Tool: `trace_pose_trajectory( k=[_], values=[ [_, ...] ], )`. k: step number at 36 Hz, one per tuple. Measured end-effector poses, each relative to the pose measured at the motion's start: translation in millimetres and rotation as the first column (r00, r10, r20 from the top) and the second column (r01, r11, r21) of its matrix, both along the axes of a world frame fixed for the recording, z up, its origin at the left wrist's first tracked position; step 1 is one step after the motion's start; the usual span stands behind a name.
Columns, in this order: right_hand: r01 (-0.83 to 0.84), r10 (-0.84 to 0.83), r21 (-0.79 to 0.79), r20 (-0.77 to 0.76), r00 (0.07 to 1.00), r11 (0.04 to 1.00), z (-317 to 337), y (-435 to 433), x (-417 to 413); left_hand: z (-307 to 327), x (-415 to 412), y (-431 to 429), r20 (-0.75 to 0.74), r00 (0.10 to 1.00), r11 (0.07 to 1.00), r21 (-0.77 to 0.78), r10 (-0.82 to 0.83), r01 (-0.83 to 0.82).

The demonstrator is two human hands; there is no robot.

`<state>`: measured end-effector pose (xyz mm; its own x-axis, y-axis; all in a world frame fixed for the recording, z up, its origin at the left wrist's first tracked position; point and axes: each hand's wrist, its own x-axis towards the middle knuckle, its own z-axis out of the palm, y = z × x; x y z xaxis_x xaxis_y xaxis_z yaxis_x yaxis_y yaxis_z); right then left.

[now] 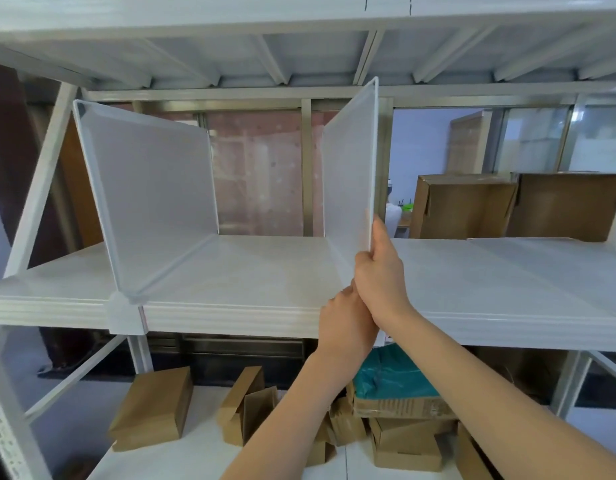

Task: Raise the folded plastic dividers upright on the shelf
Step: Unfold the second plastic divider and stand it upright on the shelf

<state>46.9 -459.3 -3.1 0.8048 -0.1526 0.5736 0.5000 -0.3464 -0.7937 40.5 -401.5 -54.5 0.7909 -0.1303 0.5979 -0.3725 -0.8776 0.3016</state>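
- Nearest, on the lower shelf (195, 459), lie small cardboard boxes (152, 407), some open, and a box holding a teal bag (391, 377) just under the arms.
- The left hand (344, 323) sits at the front edge of the middle shelf (230, 317), at the foot of the right divider; its fingers are hidden behind the right wrist, so its grip cannot be told.
- The right hand (381, 268) crosses over the left and is closed on the lower front edge of the right divider (349, 174), thumb along the rim.
- That divider is a frosted plastic panel with a white frame, standing upright on the middle shelf, its top corner near the ribs of the upper shelf (299, 19).
- The left divider (150, 199) stands upright too, well apart from the right one, its front foot at a white clip (126, 315) on the shelf edge.
- A flat frosted sheet lies on the shelf between the two.
- Further right, at the back of the same shelf, stand two large brown cartons (517, 206), clear of both dividers.
- Beyond is a pinkish board behind a metal-framed window.
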Motion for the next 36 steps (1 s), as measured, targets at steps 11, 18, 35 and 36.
trace_pose_trajectory(
  k=[11, 18, 35, 36],
  values=[
    [0.065, -0.072, -0.055, -0.147, 0.987, 0.996, 15, -5, 24, -10, 2, -5, 0.153, 0.987, 0.992, -0.123, 0.051, -0.032],
    [0.066, -0.073, -0.066, -0.115, 0.991, 0.996, 12, -4, 26, -16, 9, -3, 0.187, 0.982, 0.993, -0.118, 0.026, -0.004],
    [0.088, -0.102, -0.201, -0.063, 0.993, 0.976, 11, -4, 35, 5, 26, 3, 0.006, 1.0, 1.0, 0.008, -0.024, 0.024],
    [0.093, -0.107, -0.195, -0.063, 0.992, 0.976, 10, -5, 36, 7, 27, 2, 0.015, 0.999, 0.999, 0.022, -0.032, 0.031]
  ],
)
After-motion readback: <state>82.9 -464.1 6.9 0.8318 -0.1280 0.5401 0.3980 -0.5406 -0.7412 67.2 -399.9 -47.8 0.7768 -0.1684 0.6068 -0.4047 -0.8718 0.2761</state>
